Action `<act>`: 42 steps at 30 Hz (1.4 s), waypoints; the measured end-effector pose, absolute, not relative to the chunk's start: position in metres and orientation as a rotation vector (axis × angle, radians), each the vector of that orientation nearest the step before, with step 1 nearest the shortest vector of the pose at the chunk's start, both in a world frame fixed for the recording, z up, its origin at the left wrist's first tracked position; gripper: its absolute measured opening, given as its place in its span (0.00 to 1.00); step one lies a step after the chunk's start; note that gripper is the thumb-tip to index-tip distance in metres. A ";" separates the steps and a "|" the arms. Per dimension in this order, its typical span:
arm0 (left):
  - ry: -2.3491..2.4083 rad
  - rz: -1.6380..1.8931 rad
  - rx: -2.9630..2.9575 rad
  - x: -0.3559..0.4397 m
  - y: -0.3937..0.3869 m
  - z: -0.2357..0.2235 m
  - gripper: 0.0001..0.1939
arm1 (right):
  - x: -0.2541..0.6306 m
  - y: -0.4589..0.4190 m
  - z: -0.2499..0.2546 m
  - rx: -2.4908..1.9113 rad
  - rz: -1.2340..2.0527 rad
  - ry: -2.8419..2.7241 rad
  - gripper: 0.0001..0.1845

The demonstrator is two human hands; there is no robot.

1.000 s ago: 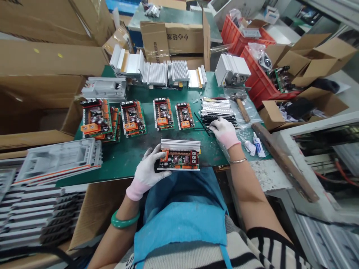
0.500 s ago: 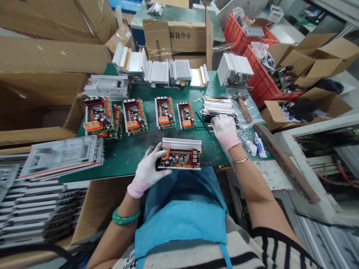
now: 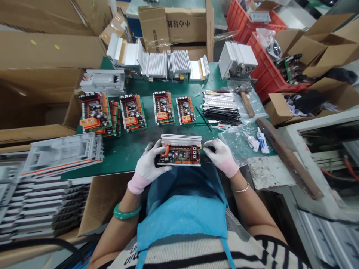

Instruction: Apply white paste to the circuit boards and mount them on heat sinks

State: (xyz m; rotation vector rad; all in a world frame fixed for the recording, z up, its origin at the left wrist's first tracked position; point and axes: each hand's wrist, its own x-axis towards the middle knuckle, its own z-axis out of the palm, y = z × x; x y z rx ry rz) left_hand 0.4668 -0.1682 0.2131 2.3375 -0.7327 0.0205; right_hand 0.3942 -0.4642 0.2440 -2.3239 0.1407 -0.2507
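My gloved left hand (image 3: 148, 161) grips the left end of a circuit board (image 3: 181, 154), its thumb along the front and fingers over the orange terminal block. Behind the board, and against it, stands a finned aluminium heatsink (image 3: 181, 139). My gloved right hand (image 3: 220, 154) is at the board's right end, its thumb and forefinger pinched together beside a small yellow part. Whatever lies between those fingertips is too small to make out. Beyond the right hand lies a pile of silver and black strips (image 3: 220, 106).
Several circuit boards (image 3: 164, 107) lie in a row on the green table (image 3: 123, 153), with heatsinks (image 3: 155, 65) behind them. A hammer (image 3: 246, 102), small tubes (image 3: 262, 141) and a wooden handle (image 3: 288, 158) are at right. Grey plastic housings (image 3: 61, 153) are stacked at left.
My right hand has come back from the strip pile to the right end of the board. My left hand keeps its hold on the board. The view has shifted slightly.
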 end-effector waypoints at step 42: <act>-0.596 0.107 2.454 0.452 -0.186 0.219 0.33 | 0.405 -0.447 0.252 -2.939 -0.374 0.169 0.11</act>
